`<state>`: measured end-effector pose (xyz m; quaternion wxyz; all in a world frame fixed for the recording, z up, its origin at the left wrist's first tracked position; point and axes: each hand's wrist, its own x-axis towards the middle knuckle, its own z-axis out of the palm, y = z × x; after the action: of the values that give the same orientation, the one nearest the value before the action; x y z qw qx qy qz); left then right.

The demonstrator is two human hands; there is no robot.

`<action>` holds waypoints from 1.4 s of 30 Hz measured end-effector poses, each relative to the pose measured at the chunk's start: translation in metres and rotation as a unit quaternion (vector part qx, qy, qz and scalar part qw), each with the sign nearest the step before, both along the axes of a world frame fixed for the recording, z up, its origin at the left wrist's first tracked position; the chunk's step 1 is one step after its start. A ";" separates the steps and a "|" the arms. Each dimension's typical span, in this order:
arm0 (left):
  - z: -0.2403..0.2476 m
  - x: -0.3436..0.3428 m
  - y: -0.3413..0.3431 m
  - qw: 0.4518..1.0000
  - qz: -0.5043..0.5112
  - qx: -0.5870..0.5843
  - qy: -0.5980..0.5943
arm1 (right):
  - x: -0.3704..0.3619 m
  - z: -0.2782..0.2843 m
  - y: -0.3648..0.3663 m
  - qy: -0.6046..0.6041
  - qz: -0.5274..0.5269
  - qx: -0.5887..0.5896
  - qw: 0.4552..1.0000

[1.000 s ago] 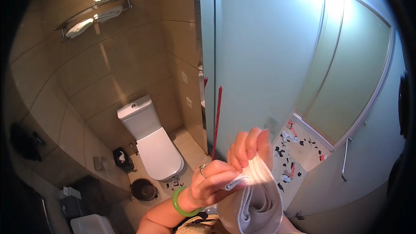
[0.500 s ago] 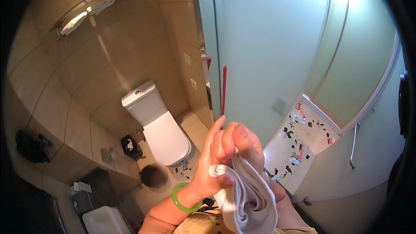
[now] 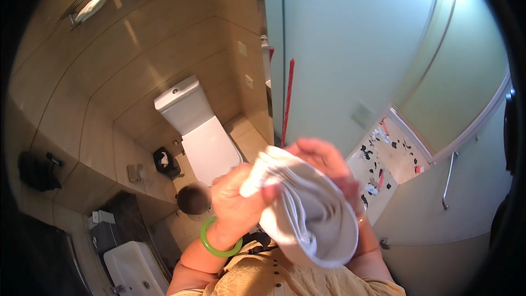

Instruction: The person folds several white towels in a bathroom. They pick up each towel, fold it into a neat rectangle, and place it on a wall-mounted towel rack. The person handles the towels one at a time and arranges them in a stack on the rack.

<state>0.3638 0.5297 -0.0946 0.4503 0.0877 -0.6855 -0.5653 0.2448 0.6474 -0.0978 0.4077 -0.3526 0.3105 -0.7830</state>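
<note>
A thick, folded white cloth (image 3: 329, 216) is up in front of my body, its layers curling around one another. My left hand (image 3: 238, 194), a green bangle on its wrist, is closed on the cloth's left edge, with the thumb over the folds. Behind the upper right side of the cloth is my right hand (image 3: 323, 159). It is smeared by motion and partly covered by the cloth, so its grip is unclear.
A white toilet (image 3: 211, 151) stands ahead to the left, with a dark round bin (image 3: 194, 199) beside it. At lower left is a white sink (image 3: 131, 263). A frosted glass panel (image 3: 339, 49) rises ahead. Black, white and red scraps (image 3: 378, 159) litter the floor at right.
My hands have moved apart: the left went down and left, while the right shifted up behind the cloth. The cloth has risen and fanned out wider. The view has tilted slightly.
</note>
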 end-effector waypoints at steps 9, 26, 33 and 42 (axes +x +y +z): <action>-0.003 -0.006 -0.019 0.990 0.137 -0.037 0.027 | 0.014 -0.098 0.021 0.179 -0.104 0.061 0.976; -0.158 0.027 -0.083 0.905 -0.312 0.107 -0.270 | -0.001 -0.052 -0.030 0.027 -0.254 0.127 0.958; -0.167 0.029 -0.085 0.921 -0.349 0.121 -0.124 | -0.008 -0.029 -0.012 0.042 -0.192 0.137 0.971; -0.206 -0.031 -0.099 0.786 -0.441 0.433 -0.019 | -0.026 0.015 -0.024 0.039 -0.160 0.031 0.986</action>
<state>0.3332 0.4305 -0.3006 0.0539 -0.0279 -0.3416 -0.9379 0.2189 0.6238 -0.0824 0.2750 -0.3159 0.4028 -0.8139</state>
